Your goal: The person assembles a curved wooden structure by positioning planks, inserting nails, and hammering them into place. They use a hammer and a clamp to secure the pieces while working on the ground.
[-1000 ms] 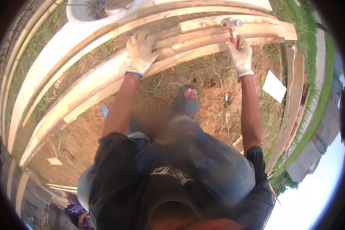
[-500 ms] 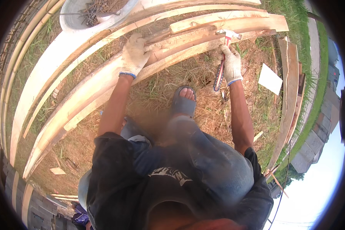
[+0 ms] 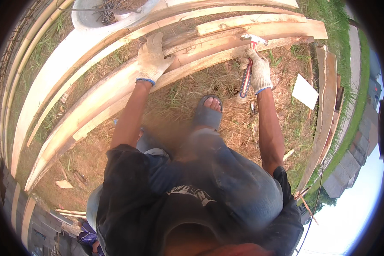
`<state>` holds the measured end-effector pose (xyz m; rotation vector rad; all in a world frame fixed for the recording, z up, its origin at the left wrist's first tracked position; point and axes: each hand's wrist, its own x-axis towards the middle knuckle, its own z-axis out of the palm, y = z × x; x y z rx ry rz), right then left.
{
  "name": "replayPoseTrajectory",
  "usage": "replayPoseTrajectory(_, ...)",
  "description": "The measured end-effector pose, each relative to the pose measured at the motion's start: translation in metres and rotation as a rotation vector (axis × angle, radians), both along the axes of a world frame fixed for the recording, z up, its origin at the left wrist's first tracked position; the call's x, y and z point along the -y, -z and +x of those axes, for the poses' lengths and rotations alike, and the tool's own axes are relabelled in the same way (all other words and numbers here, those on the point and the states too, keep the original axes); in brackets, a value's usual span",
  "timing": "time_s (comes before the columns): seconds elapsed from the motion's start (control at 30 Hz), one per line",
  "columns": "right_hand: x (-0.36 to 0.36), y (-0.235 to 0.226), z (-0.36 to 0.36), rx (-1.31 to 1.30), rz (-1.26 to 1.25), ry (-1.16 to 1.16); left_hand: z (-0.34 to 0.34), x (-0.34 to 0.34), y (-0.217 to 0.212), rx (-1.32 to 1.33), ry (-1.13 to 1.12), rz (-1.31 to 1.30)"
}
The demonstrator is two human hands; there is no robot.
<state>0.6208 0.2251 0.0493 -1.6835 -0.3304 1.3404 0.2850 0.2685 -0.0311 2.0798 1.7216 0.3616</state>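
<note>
My left hand [image 3: 152, 59], in a cream knitted glove with a blue cuff, lies on a long wooden plank [image 3: 102, 89] with its fingers stretched out and its thumb apart. My right hand [image 3: 260, 70], gloved the same way, is closed around a hammer [image 3: 245, 79]. The hammer has a red, white and dark handle, and its metal head points away from me, over the near edge of the boards. A narrower board [image 3: 209, 63] runs along the near side of the plank under my left hand.
Beyond the planks, a pale tub [image 3: 83, 21] holds many dark nails. More boards [image 3: 324, 111] lie at the right, near a white flat piece [image 3: 305, 91]. Bamboo-like poles [image 3: 16, 64] curve along the left. My sandalled foot [image 3: 209, 111] stands on dry grass. Another person's purple clothing [image 3: 87, 237] shows lower left.
My left hand has opened from a curled grip over the plank, its fingers now straighter and its thumb out. The hammer stays in my right hand. The whole view has shifted slightly.
</note>
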Motion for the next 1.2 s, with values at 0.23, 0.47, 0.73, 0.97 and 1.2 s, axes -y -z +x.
replayPoseTrajectory(0.23,-0.002,0.009,-0.004,-0.047,-0.083,-0.032,-0.001,-0.009,-0.012,-0.112,0.132,-0.213)
replayPoseTrajectory(0.47,0.006,0.015,-0.015,-0.109,-0.054,-0.023,-0.002,-0.01,-0.011,-0.105,0.126,-0.196)
replayPoseTrajectory(0.73,0.003,0.006,-0.021,-0.107,-0.039,0.009,0.0,-0.008,-0.002,-0.128,0.1,-0.17)
replayPoseTrajectory(0.97,0.002,0.005,-0.025,-0.061,-0.041,-0.009,-0.002,-0.006,0.001,-0.114,0.096,-0.134)
replayPoseTrajectory(1.2,0.005,0.017,-0.018,-0.101,-0.032,-0.002,0.01,-0.014,-0.016,-0.167,0.111,-0.242)
